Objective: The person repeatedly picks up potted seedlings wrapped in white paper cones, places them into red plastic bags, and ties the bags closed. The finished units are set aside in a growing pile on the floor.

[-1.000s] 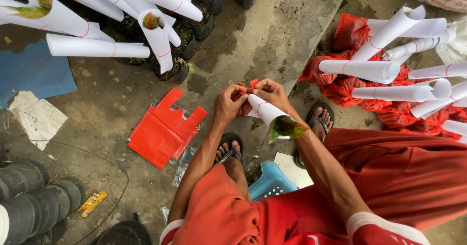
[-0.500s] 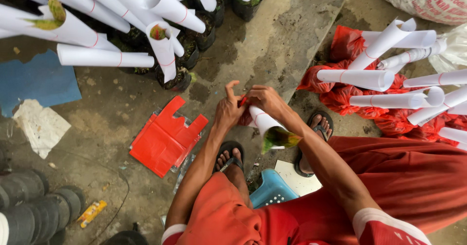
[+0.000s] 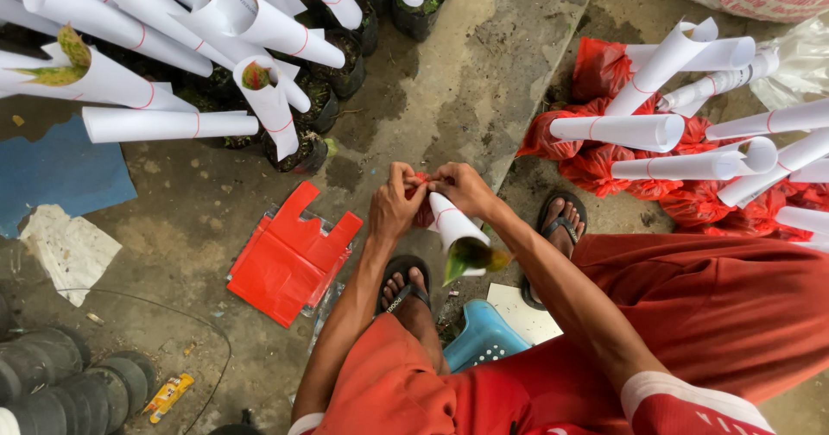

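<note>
My left hand point(image 3: 395, 204) and my right hand point(image 3: 460, 188) meet over a red plastic bag point(image 3: 420, 212) at the base of a white paper cone point(image 3: 456, 226). Both hands pinch the red bag's top. The cone tilts toward me, and green and yellow leaves point(image 3: 469, 256) show in its open end. A stack of flat red plastic bags point(image 3: 292, 254) lies on the concrete just left of my left forearm.
Paper-wrapped plants in black pots point(image 3: 298, 146) stand at the upper left. More cones in red bags point(image 3: 643, 129) lie at the right. A blue stool point(image 3: 482, 338) sits between my sandalled feet. Black pots point(image 3: 60, 387) are stacked at the lower left, beside a blue sheet point(image 3: 56, 172).
The view has shifted slightly. My hands stay together on the red bag at the cone's base, with small finger movements.
</note>
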